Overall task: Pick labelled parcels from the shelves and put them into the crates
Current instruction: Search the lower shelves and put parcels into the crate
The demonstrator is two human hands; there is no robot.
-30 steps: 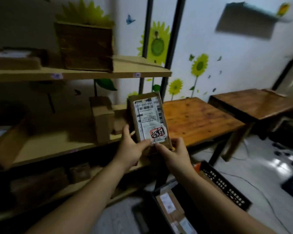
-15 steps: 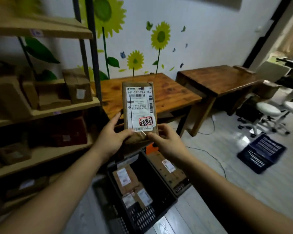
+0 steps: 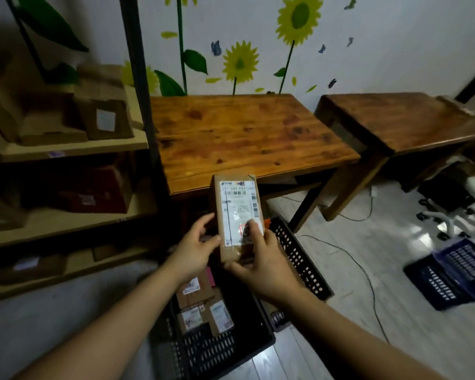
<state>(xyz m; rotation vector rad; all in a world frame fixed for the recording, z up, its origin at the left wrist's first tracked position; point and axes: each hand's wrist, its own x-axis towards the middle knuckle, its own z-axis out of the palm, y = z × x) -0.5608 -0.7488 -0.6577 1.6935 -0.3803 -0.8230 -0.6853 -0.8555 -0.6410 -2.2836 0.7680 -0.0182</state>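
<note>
I hold a brown cardboard parcel [image 3: 237, 212] with a white shipping label upright in front of me. My left hand [image 3: 196, 249] holds its left edge with fingers and thumb. My right hand [image 3: 261, 259] grips its lower right part, thumb across the label. Directly below stands a black plastic crate [image 3: 258, 333] on the floor with several labelled parcels [image 3: 196, 292] inside. A second black crate [image 3: 299, 259] stands behind it to the right. The shelves [image 3: 66, 149] on the left carry more cardboard parcels [image 3: 104, 119].
A wooden table [image 3: 239, 133] stands just behind the parcel, a second wooden table [image 3: 401, 119] to its right. A blue crate [image 3: 450, 272] lies on the floor at the right, near a white wheeled chair base [image 3: 447, 218]. Cables [image 3: 354, 259] run across the pale floor.
The view has tilted down and turned right, away from the shelves. Both hands have lowered the parcel toward the black crate. My right thumb now covers the red stamp on the label.
</note>
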